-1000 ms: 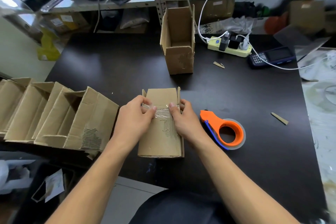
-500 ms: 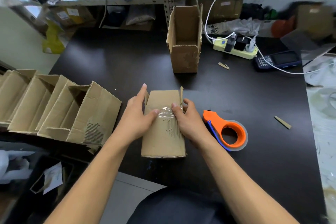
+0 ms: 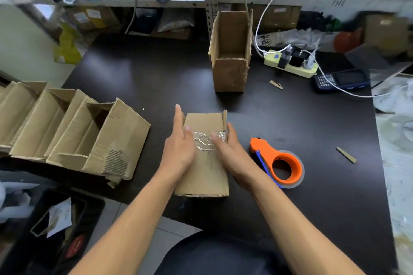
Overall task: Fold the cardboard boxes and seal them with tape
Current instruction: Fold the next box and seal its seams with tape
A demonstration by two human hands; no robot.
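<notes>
A small cardboard box (image 3: 202,174) lies on the black table (image 3: 312,196) in front of me, a strip of clear tape (image 3: 206,140) across its top face. My left hand (image 3: 180,147) lies flat against the box's left side, fingers straight, thumb on the tape. My right hand (image 3: 230,152) is against the right side, its fingers straight, its thumb blurred over the tape. An orange tape dispenser (image 3: 278,162) lies just right of my right hand. A folded box (image 3: 230,60) stands upright farther back, open at the top.
Several folded boxes (image 3: 73,138) lie in a row at the table's left edge. A power strip (image 3: 290,66) with cables and a dark phone (image 3: 340,79) sit at the back right. Cardboard scraps (image 3: 346,155) lie on the right. Shelving stands behind the table.
Both hands have spread from the middle of the tape out to the box's sides, the fingers straightening. The box has stayed in place.
</notes>
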